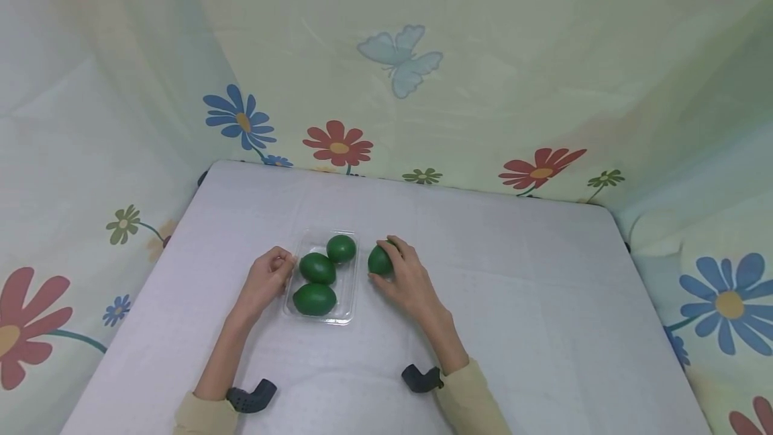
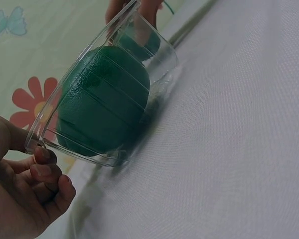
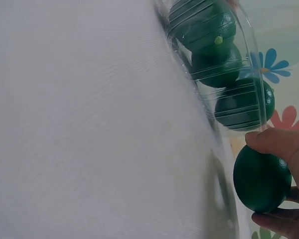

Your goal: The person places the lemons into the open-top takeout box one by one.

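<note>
A clear plastic tray (image 1: 349, 301) lies on the white table (image 1: 513, 301), roughly midway between the left and right edges and nearer the front edge than the back; three green limes sit inside it in a rough line, the front lime (image 1: 314, 299) nearest the person, the middle lime (image 1: 317, 268) touching it, the back lime (image 1: 341, 248) toward the far end of the tray; the left hand (image 1: 268, 280) rests at the tray's left rim, its fingers (image 2: 46, 172) curled and the fingertips pinching the rim's edge, as the left wrist view shows close up; the right hand (image 1: 406, 276) lies just beside the tray's right wall, its thumb and fingers curled round a fourth lime (image 1: 379, 260), which sits on the table outside the tray, close to its right side; in the right wrist view this fourth lime is gripped between thumb above and fingers below, with the tray's ribbed wall and the three limes behind it; flowered cloth (image 1: 543, 86) hangs behind the back edge and along both sides of the table; a dark strap mount shows at each wrist, over pale yellow sleeves (image 1: 477, 398).
</note>
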